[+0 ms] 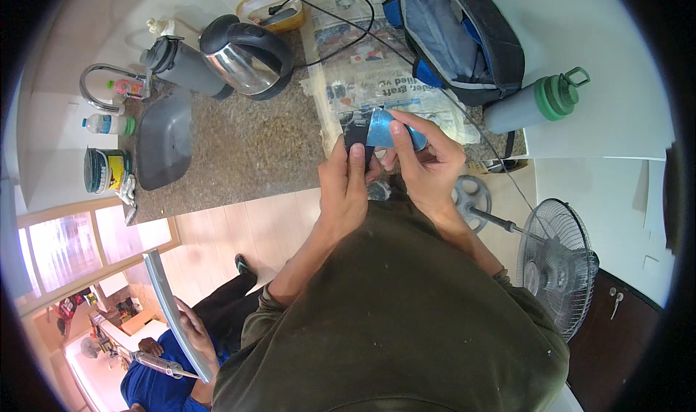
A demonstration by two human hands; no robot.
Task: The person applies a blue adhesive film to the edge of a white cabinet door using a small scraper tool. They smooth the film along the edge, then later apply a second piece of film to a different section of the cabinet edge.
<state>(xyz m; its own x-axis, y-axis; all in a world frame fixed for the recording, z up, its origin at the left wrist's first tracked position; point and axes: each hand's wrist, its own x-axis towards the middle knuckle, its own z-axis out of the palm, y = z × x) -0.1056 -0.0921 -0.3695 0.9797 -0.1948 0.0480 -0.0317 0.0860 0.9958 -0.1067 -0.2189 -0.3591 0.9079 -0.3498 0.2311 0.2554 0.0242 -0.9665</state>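
Observation:
Just past the front edge of a granite countertop (261, 140), my left hand (345, 183) grips a flat black piece (356, 132) with pale smears on it. My right hand (429, 162) pinches a shiny blue piece (382, 129), thin and slightly curved, which lies against the black piece's right side. Whether the two pieces are joined I cannot tell. Behind them, newspaper sheets (375, 69) with pale stains cover part of the counter. My thumbs lie on top of the pieces; the fingers underneath are partly hidden.
A sink (166, 140), an electric kettle (244, 58), a grey bottle (187, 67) and a tub (106, 170) stand left. An open bag (462, 37) and green-lidded bottle (527, 105) are right. A cable (478, 124) crosses towards a fan (560, 270). Lower left, a person (168, 357) holds a long strip (176, 314).

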